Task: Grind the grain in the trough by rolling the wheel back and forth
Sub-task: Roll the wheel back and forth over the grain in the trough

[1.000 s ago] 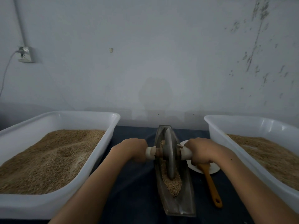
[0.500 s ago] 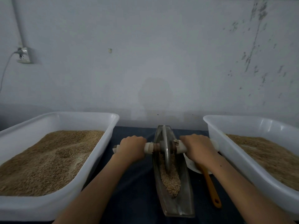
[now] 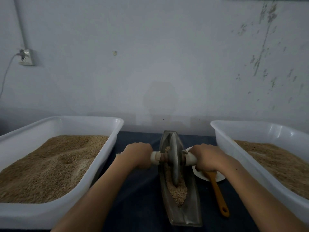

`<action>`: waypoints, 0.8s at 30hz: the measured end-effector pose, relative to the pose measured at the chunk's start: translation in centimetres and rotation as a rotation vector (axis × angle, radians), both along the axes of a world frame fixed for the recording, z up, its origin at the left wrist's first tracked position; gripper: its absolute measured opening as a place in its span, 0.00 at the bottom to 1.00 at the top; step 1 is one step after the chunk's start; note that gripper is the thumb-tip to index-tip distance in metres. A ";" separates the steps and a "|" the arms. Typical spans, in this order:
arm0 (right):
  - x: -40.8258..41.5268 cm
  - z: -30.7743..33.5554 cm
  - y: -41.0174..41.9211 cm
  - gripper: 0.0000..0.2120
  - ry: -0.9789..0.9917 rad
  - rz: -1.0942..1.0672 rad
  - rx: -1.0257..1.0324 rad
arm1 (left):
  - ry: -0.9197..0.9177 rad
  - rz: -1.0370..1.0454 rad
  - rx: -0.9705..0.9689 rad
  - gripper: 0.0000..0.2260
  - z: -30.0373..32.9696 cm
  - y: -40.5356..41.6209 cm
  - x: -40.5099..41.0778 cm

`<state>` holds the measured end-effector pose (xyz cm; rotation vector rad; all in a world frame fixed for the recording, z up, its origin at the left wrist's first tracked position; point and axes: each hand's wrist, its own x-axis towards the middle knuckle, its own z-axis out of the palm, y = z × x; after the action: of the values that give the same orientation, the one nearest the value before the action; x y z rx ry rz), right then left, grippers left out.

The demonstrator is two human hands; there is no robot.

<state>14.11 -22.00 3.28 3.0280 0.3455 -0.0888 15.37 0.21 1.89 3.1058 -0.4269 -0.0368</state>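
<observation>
Left hand: my left hand (image 3: 136, 154) is wrapping its fingers round the left end of the axle handle (image 3: 155, 158).
Right hand: my right hand (image 3: 206, 158) is gripping the right end, fingers curled under.
Wheel: the wheel (image 3: 174, 158) is standing upright in the trough (image 3: 182, 213), its lower edge sitting in the grain (image 3: 177, 191), around the trough's middle.
Progress: I am judging the grinding as partway; the grain is looking coarse and heaped toward the near end.
Left to do: more passes, I am guessing.
Beside: a spatula (image 3: 217, 193) is lying on a plate (image 3: 197, 173).
</observation>
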 end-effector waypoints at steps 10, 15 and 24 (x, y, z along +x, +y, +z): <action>0.3 -1.5 0.4 0.08 -0.384 0.023 0.058 | -0.312 0.012 -0.060 0.04 -1.2 0.0 0.2; -0.2 -0.2 0.4 0.13 -0.185 0.042 -0.025 | -0.048 0.021 -0.015 0.11 -0.6 0.2 0.3; -0.5 0.6 0.5 0.17 -0.037 0.062 -0.090 | 0.293 -0.015 -0.097 0.03 0.3 0.4 -0.1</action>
<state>13.64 -21.54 3.91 2.9237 0.4204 -0.0427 15.23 0.64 2.22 2.9350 -0.4269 -0.4498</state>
